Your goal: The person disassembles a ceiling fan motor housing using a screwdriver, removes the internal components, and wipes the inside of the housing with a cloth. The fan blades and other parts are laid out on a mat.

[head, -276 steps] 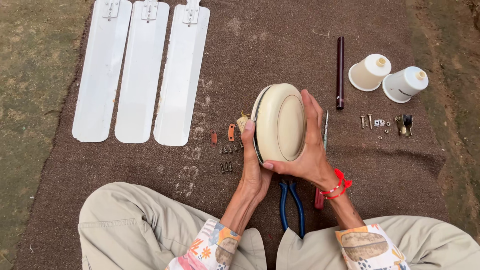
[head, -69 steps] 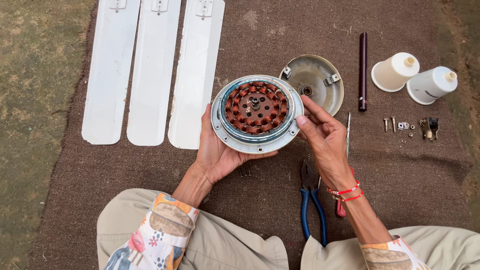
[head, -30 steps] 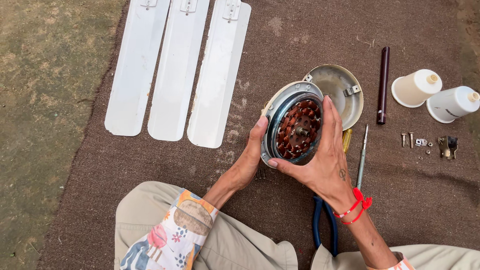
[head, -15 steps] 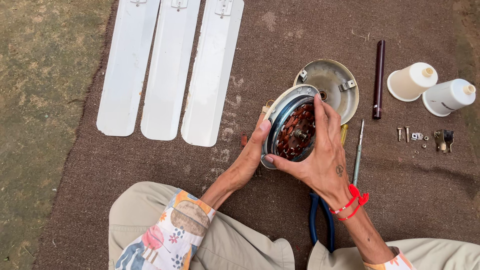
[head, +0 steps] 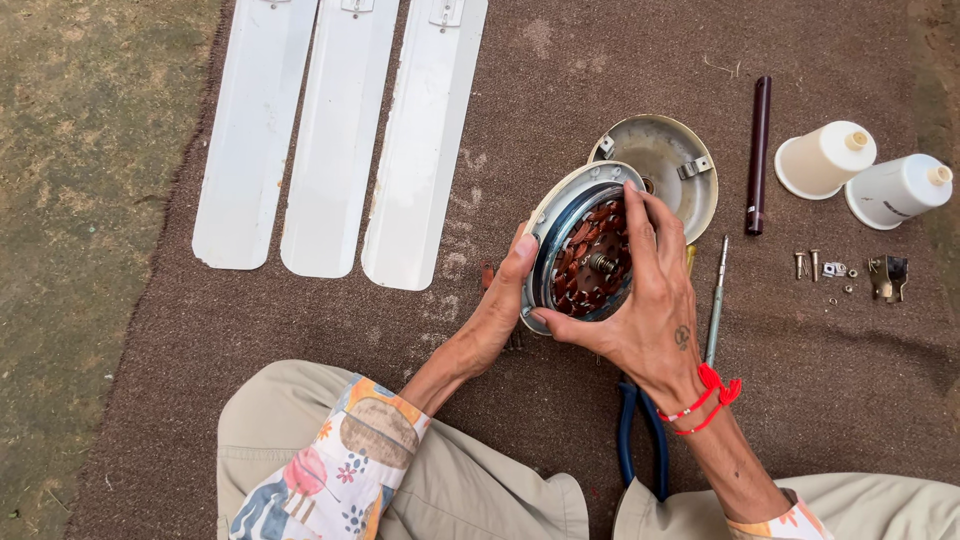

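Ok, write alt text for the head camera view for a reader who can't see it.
A seated person's left hand and right hand hold an opened ceiling fan motor, tilted, its copper windings exposed, above a brown mat. Three white fan blades lie to the left; a removed motor cover, dark rod, two cream cups, screws and blue-handled pliers lie around.

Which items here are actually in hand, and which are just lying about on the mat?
In hand:
- fan motor, tilted, copper windings showing
- left hand under its rim
- right hand across its face

Lying about:
- motor cover
- three fan blades
- dark rod
- two cream cups
- screws
- screwdriver
- blue-handled pliers
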